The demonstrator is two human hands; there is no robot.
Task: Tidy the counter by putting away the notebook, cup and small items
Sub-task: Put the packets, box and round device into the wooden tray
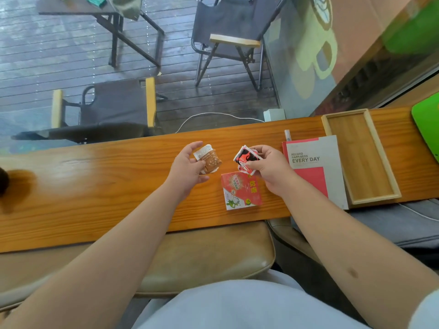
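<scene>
- The left hand (187,169) is raised just above the wooden table (95,186), its fingers (193,146) closed on a small brown snack packet (208,160) with a white top edge.
- The right hand (268,168) is held beside it, a small gap between the two, with fingers (257,149) clamped on a crumpled red, black and white wrapper (245,159).
- Directly below the wrapper, a red and white box (241,192) printed with a cartoon frog lies flat on the table, near the front edge; the right wrist partly overlaps its right side.
- To the right of the right hand lies the notebook (316,162), closed, with a grey and red cover that reads "RECORD HAPPINESS EVERY DAY".
- A slim clear pen-like item (288,135) lies at the notebook's far left corner; what it is exactly cannot be told.
- A shallow wooden tray (389,193) sits just beside the notebook on its right, touching or nearly touching it.
- A bright green flat object (426,124) is cut off by the right edge of the view.
- A dark round shape (3,181) shows at the table's far left; whether it is the cup cannot be told.
- Beyond the table, folding chairs (114,108) stand on a dark plank deck.
</scene>
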